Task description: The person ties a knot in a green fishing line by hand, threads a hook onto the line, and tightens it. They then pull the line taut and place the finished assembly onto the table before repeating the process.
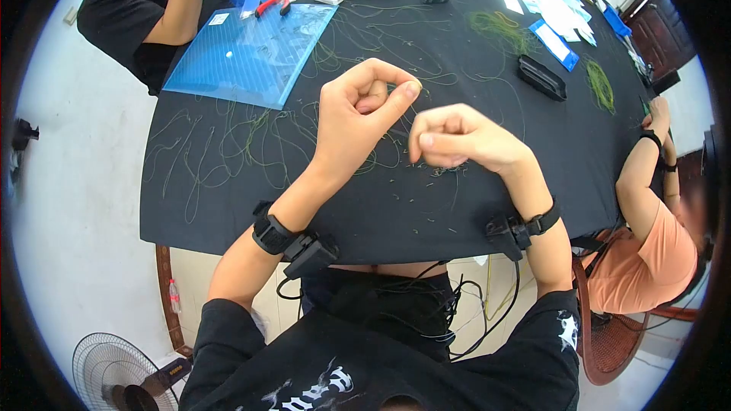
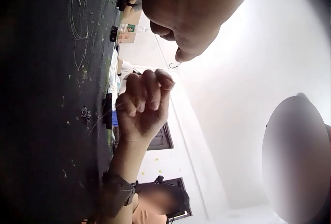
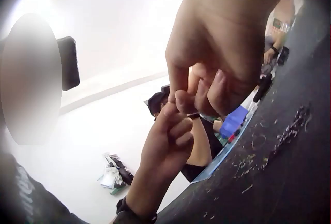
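Observation:
My left hand [image 1: 359, 110] is raised over the black table, thumb and index fingertips pinching a tiny fish hook. In the left wrist view the bent hook [image 2: 174, 65] sticks out at those fingertips. Just to the right and a little lower in the head view, my right hand [image 1: 466, 137] has its fingers curled in with the thumb against them. A thin fishing line [image 2: 105, 118] trails from this hand in the left wrist view, the rest of it hidden by the fingers. Beneath the hands lies a small dark heap of hooks [image 2: 86, 114] among short clippings.
Loose green line [image 1: 251, 133] is strewn over the black table [image 1: 198, 221]. Farther back are a blue folder [image 1: 251, 53], red-handled pliers [image 1: 272, 4], a black case [image 1: 542, 78] and a green line bundle [image 1: 600, 85]. Other people sit at left and right.

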The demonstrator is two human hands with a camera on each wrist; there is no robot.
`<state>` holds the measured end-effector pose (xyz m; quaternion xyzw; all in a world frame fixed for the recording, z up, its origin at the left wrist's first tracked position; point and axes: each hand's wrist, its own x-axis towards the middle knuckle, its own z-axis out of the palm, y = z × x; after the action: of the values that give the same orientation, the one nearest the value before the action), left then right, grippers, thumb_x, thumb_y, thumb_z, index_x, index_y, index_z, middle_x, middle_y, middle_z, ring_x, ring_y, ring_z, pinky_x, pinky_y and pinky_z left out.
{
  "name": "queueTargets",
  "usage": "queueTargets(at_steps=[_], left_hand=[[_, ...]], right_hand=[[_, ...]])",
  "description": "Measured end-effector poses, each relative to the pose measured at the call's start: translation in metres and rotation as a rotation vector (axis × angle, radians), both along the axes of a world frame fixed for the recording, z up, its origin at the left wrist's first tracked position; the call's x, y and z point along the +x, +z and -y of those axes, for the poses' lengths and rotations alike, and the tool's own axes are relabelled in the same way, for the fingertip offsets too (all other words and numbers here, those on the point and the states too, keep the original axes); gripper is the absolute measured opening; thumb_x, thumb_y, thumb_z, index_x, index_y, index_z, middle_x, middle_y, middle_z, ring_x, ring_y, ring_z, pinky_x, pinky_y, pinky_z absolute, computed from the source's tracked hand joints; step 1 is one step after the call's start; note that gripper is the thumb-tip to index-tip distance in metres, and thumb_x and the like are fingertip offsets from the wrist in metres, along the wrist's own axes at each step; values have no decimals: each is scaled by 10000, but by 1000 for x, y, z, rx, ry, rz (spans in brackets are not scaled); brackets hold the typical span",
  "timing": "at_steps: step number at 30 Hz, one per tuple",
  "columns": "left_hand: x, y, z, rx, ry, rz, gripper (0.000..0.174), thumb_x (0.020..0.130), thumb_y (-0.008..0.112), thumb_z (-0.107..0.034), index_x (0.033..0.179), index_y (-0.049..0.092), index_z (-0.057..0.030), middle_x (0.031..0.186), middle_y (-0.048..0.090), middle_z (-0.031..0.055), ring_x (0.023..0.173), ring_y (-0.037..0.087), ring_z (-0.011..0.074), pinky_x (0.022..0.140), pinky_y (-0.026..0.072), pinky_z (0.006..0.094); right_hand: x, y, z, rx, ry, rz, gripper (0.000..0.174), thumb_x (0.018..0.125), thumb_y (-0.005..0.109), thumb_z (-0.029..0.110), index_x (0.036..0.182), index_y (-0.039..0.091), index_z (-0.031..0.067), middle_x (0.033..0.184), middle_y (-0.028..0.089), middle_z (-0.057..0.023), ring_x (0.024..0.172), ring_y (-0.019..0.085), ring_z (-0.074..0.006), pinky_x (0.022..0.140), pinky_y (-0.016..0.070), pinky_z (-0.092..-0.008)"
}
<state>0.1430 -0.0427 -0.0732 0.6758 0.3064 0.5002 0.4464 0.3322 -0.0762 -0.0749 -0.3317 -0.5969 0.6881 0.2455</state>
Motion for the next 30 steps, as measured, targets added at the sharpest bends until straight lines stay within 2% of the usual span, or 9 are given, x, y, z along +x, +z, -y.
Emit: queueTargets(at_steps=[4, 6, 8, 14, 15, 19, 23, 27, 30], left_hand=[[0, -4, -3, -21, 53, -17, 78, 820, 661, -90, 817, 642, -15, 543, 263, -105, 508, 240, -9, 470, 200, 190], [2, -4, -4, -51, 62, -8, 79, 822, 659, -92, 818, 642, -15, 546, 264, -106, 509, 244, -10, 470, 206, 189], [2, -3, -4, -98, 58, 9, 80, 825, 658, -93, 818, 644, -14, 547, 265, -107, 511, 247, -10, 470, 212, 187], [2, -8, -8, -60, 59, -19, 91, 827, 659, -101, 813, 644, -13, 546, 262, -105, 507, 248, -8, 468, 223, 189], [1, -9, -8, -46, 56, -28, 91, 826, 660, -101, 813, 644, -13, 546, 261, -103, 507, 248, -7, 468, 223, 190], [2, -10, -6, -8, 49, -57, 90, 822, 663, -102, 814, 645, -14, 544, 253, -97, 506, 245, -3, 469, 224, 193], [1, -11, -8, -23, 59, -49, 88, 818, 664, -99, 816, 645, -12, 538, 246, -92, 503, 240, 3, 471, 223, 198], [1, -13, -9, 25, 62, -97, 68, 808, 670, -89, 811, 651, -24, 531, 245, -88, 501, 236, 8, 473, 223, 201], [1, -8, -5, 69, 56, -128, 55, 794, 682, -81, 808, 661, -33, 529, 254, -82, 501, 240, 11, 473, 223, 202]], right_hand=[[11, 12, 0, 238, -223, -146, 305, 872, 565, 319, 749, 565, 40, 753, 480, -35, 593, 374, -57, 503, 268, -181], [18, 12, -5, 408, -253, -318, 298, 855, 565, 359, 731, 567, 89, 916, 491, -102, 755, 425, -109, 647, 330, -226], [21, 15, -6, 419, -312, -517, 238, 842, 584, 361, 705, 555, 168, 1279, 428, -183, 1200, 359, -239, 919, 304, -352], [35, 17, -7, 153, -223, -1015, 51, 894, 560, 153, 875, 573, 198, 1045, 576, 39, 1018, 494, -196, 1062, 277, -431], [31, 16, -2, 184, -386, -1018, 135, 909, 518, 69, 1009, 553, 153, 945, 543, 6, 823, 496, -122, 895, 431, -313], [33, 7, -6, 171, -316, -982, 285, 917, 487, 35, 1200, 458, 15, 875, 487, -36, 594, 369, -76, 436, 345, -187], [40, 8, -11, 216, -377, -1012, 351, 944, 440, 74, 1287, 408, 6, 931, 512, -34, 612, 376, -70, 453, 349, -181], [34, 22, -6, 193, -923, -781, 397, 921, 511, 133, 1263, 414, -44, 952, 586, -7, 619, 385, -46, 453, 320, -164], [43, 18, -6, 321, -737, -372, 362, 902, 556, 170, 1203, 478, -15, 923, 607, -17, 596, 386, -31, 466, 317, -149]])
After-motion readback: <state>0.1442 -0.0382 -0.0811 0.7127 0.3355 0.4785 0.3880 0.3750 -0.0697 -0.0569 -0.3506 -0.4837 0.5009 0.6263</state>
